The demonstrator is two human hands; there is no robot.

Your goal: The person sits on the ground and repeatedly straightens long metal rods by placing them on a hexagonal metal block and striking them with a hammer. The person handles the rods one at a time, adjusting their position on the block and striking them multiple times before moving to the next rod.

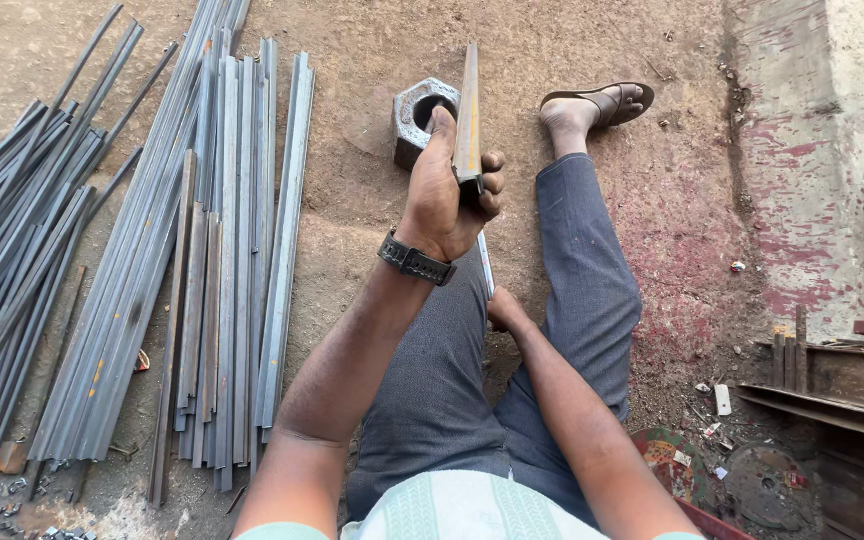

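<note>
Gripping a steel bar [468, 110], the left hand [444, 190] has its fingers clenched around it above a large hex nut [415, 115] on the dirt floor. The right hand [505, 310] meets the bar's lower end between the legs; its fingers are hidden. Steel strips [222, 270] lie left.

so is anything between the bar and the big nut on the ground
Nothing visible does. The left hand grips the bar, whose far end overlaps the nut in this view. The right hand holds the bar's lower end.
</note>
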